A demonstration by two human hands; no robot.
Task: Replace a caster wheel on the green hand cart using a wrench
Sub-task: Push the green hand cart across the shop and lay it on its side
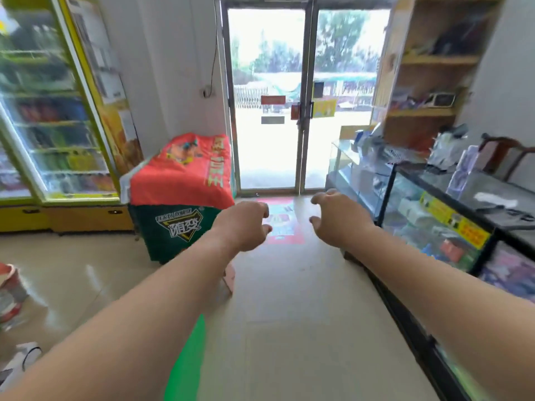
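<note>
Only a blurry sliver of the green cart shows, tucked under the left forearm, low on the tiled floor. Out front, left hand and right hand hover, fingers loosely curled, empty. Glass doors ahead.

bright daylight | glass doors overexposed | motion blur | edges warped

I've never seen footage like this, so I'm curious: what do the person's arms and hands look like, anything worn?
The left hand and right hand are bare: no gloves, rings, watch or bands show. The left forearm and right forearm are uncovered to the frame's edge, no sleeve in view. The picture is blurred, so fine marks cannot be told.
</note>
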